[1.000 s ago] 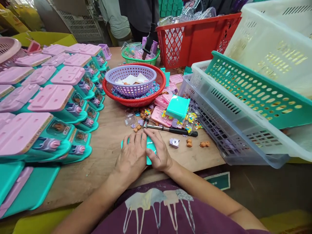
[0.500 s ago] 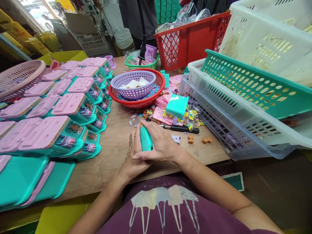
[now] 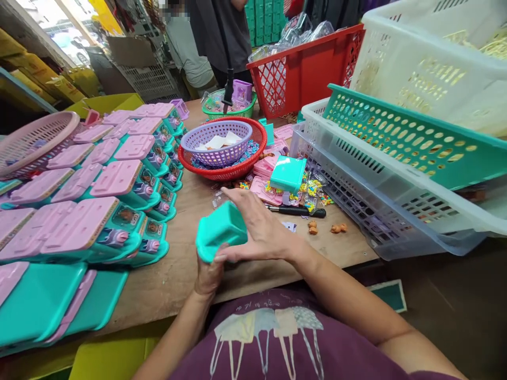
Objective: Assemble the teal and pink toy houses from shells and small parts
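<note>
A teal plastic case (image 3: 220,228) is tilted up above the near edge of the table, between both hands. My left hand (image 3: 209,278) holds it from below, with most of its fingers hidden behind the case. My right hand (image 3: 264,228) grips its right side, fingers over the top and thumb at the lower edge. Just beyond my right hand lie a black-handled tool (image 3: 303,210), a brown animal figurine (image 3: 312,227) and another brown figurine (image 3: 338,228). Pink pieces and small bags of colourful bits surround a second teal case (image 3: 288,174).
Rows of stacked pink-and-teal toy cases (image 3: 114,179) fill the left side. A purple basket (image 3: 216,150) sits in a red basket (image 3: 222,171) behind my hands. Stacked crates (image 3: 396,153) border the right, with a red crate (image 3: 304,79) and people at the back.
The teal case has turned from edge-on to show its broad face, and sits slightly further left. My left hand has shifted beneath it; my right hand has opened wider around it.
</note>
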